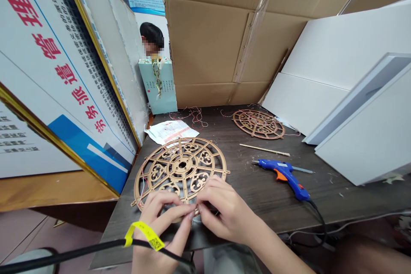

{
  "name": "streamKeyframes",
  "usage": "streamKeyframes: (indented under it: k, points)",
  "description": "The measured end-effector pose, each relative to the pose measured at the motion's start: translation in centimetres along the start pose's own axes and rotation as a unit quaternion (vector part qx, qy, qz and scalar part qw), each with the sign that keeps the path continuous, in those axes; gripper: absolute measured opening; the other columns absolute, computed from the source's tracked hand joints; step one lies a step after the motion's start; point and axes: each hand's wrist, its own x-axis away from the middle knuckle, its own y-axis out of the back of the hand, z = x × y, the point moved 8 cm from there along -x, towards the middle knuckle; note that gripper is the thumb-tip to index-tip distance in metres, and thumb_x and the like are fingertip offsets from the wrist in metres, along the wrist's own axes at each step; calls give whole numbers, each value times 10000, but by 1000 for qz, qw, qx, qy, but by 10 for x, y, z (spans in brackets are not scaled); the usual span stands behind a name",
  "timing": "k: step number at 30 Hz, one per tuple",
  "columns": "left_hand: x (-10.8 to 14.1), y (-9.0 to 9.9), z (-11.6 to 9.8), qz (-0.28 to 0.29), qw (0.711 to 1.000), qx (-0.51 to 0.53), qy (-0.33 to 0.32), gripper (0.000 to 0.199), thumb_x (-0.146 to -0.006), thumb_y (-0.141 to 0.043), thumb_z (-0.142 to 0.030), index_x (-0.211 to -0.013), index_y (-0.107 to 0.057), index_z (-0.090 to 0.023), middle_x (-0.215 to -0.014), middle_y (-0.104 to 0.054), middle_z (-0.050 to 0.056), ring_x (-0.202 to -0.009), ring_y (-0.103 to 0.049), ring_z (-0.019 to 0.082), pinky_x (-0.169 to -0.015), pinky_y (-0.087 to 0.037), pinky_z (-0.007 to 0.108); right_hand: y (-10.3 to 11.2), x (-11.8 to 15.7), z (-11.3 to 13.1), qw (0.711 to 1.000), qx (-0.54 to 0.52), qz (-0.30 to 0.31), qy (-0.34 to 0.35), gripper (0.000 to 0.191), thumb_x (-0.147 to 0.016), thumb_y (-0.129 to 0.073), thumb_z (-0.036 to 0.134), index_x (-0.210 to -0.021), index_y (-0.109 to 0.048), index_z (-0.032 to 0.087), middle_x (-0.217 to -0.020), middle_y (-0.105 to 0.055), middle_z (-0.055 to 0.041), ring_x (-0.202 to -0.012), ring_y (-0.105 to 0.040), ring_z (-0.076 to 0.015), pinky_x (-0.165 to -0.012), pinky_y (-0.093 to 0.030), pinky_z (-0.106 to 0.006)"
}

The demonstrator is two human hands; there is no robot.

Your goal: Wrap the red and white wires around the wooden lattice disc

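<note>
A round wooden lattice disc (182, 165) with scroll cut-outs lies on the dark table, its near rim between my hands. My left hand (163, 222) is closed, thumb and index finger pinched at that rim. Right beside it, my right hand (224, 207) pinches at the same spot, fingertips nearly touching the left ones. Whatever is between the fingertips is too small to make out. Thin red and white wires run along the disc's left side. A yellow tag (146, 234) on a black cable crosses in front of my left wrist.
A blue glue gun (284, 174) and a thin stick (265, 150) lie to the right. Behind them is a second wooden disc (258, 124). Crumpled paper (170, 132) and loose wires lie behind the near disc. White panels, cardboard (208, 43) and a light-blue box (159, 87) surround the table; a person's head shows beyond.
</note>
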Motion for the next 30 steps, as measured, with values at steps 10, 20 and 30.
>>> streamKeyframes:
  k: [10,20,30]
  points:
    - [0,2,-1,-7,1000,-4,7,243,-905,-669,-60,-1012,-717,-273,-962,-561,12,-931,-562,127,-805,-502,262,1,-2,0,1000,-16,-1,1,97,-944,-537,101,-984,-519,188,-814,-554,-15,-753,-459,-151,-742,-392,-328]
    - [5,11,9,-41,998,-27,49,152,-925,-669,-96,-981,-688,-236,-973,-578,32,-919,-602,137,-778,-525,276,4,-2,0,1000,-14,-6,-20,83,-955,-528,113,-993,-551,184,-823,-589,-35,-773,-507,-168,-760,-435,-335]
    - [-7,6,-5,-16,997,-69,20,166,-912,-713,-132,-1048,-694,-225,-948,-663,26,-936,-567,167,-852,-485,309,6,-1,0,1000,-13,1,-21,167,-998,-492,104,-1113,-597,165,-908,-652,-63,-836,-552,-183,-835,-470,-358]
